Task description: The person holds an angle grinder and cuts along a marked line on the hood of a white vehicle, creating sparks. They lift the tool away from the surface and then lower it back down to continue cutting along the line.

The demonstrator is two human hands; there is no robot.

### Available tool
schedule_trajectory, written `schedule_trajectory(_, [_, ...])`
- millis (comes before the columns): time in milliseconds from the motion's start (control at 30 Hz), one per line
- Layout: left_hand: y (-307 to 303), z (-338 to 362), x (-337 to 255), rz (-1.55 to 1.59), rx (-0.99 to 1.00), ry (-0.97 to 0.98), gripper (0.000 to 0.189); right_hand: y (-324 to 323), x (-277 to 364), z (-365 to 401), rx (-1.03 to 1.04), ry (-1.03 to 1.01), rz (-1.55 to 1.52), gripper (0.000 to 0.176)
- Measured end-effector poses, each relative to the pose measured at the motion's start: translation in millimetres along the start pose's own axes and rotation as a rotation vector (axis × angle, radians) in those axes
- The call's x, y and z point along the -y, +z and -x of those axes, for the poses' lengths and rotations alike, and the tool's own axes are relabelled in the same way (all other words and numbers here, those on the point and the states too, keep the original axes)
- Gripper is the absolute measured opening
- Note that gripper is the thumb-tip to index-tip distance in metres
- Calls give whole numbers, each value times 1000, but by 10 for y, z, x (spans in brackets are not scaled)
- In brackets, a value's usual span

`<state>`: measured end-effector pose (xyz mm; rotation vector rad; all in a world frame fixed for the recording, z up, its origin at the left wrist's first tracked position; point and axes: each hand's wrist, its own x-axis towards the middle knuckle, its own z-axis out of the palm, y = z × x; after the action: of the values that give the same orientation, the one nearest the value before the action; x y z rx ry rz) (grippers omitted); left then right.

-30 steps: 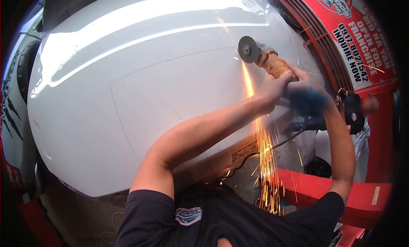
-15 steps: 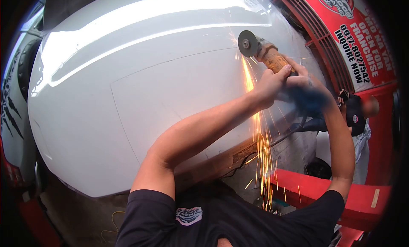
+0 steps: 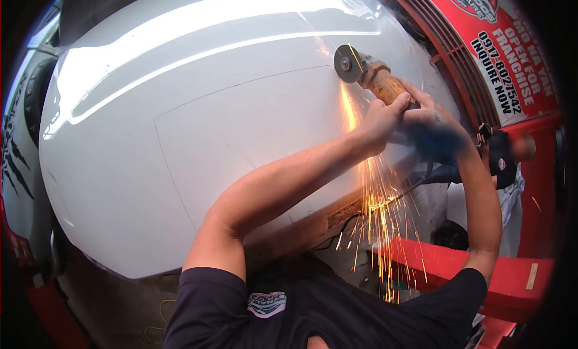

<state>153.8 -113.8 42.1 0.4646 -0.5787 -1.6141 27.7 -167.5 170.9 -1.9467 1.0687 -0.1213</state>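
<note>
An orange angle grinder (image 3: 388,87) is gripped in both my hands. My left hand (image 3: 383,121) is closed round the near side of its body, thumb on top. My right hand (image 3: 426,111) wraps the far side, beside a blurred blue area that hides part of the grip. The cutting disc (image 3: 346,63) stands on edge against a large white vehicle panel (image 3: 253,120), at the end of a thin dark line running across it. Orange sparks (image 3: 349,108) stream from the disc towards me.
A red banner (image 3: 506,54) hangs at upper right beside a slatted red frame. A person (image 3: 503,159) in a dark shirt is at the right. A red beam (image 3: 512,277) crosses the lower right. A dark cable (image 3: 343,225) runs below the panel's edge. Another vehicle (image 3: 24,156) stands at left.
The disc has shifted very slightly left along the line. The sparks spread wider and reach further right, with some now flying above the disc. Both hands keep their grip.
</note>
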Motion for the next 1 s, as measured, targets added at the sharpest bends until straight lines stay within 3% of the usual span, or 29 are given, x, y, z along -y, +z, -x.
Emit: schedule_trajectory(1000, [246, 230, 316, 7, -43, -80, 57, -14, -334, 336, 12, 41, -32, 108])
